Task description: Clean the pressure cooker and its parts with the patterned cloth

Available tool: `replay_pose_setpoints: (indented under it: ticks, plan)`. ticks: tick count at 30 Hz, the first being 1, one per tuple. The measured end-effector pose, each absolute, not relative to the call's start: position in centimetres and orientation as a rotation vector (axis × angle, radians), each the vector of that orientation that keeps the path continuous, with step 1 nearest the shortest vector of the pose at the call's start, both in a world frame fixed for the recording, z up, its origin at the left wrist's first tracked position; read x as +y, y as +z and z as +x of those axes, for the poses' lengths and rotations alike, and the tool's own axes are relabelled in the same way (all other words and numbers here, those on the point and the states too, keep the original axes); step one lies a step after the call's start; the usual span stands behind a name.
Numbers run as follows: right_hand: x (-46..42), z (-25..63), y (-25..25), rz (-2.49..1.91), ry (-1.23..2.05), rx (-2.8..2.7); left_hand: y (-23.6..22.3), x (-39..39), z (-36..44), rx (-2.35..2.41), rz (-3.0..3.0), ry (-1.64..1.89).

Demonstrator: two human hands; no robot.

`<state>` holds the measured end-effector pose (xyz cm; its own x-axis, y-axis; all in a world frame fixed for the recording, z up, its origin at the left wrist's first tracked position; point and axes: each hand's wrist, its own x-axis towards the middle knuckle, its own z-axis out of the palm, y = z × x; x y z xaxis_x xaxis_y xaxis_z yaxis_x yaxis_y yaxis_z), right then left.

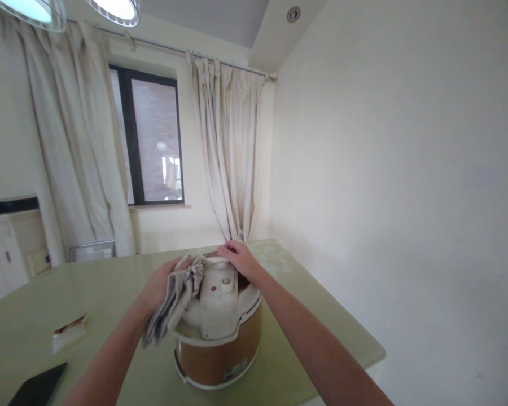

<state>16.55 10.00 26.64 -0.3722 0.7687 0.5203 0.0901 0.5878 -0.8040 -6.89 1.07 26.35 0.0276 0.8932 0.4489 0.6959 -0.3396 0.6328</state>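
A round appliance (218, 361) with a brown body and a white top stands upright on the green table. Its raised white panel (219, 307) carries a small red spot and a round knob or badge. Bunched in my left hand (161, 282) is a grey cloth (175, 301), which hangs over the left side of the white top. My left fingertips are partly hidden by the cloth. My right hand (241, 258) has its fingers curled over the far end of the panel, gripping the appliance there.
On the left of the green table (114, 282) lie a dark flat object (40, 386) and a small whitish packet (69, 332) with a brown edge. A white wall (385, 197) runs along the right. A white cabinet (4, 254) and curtains stand behind the table.
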Motion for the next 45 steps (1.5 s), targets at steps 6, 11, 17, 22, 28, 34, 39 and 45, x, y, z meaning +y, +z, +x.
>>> replay_pose_setpoints:
  ticks: [6, 11, 17, 22, 28, 34, 39, 45]
  plan:
    - [9.9, 16.7, 26.4, -0.778, 0.689, -1.874, 27.2, 3.8, -8.8, 1.515, 1.996, 1.203]
    - [10.3, 16.3, 26.3, -0.77, 0.636, -1.924, 24.5, -0.7, -7.5, 1.698, 1.909, 1.357]
    - [10.6, 15.5, 26.5, -0.82, 0.501, -2.071, 19.2, -7.4, -0.4, 2.036, 2.324, 1.734]
    - [10.2, 15.6, 26.8, -0.824, 0.471, -2.082, 15.7, -10.0, 4.0, 2.138, 2.593, 1.961]
    - [9.9, 15.8, 26.9, -0.838, 0.456, -2.08, 17.1, -9.2, 4.9, 2.156, 2.889, 1.746]
    - [10.1, 16.2, 26.8, -0.734, 0.509, -2.082, 20.4, -7.6, 5.2, 1.481, 3.45, 1.249]
    - [10.0, 16.3, 26.7, -0.689, 0.51, -2.066, 21.7, -6.7, 2.3, 1.515, 3.014, 1.515]
    - [10.2, 15.9, 26.5, -0.72, 0.513, -2.051, 23.1, -5.4, -0.2, 1.832, 2.227, 1.6]
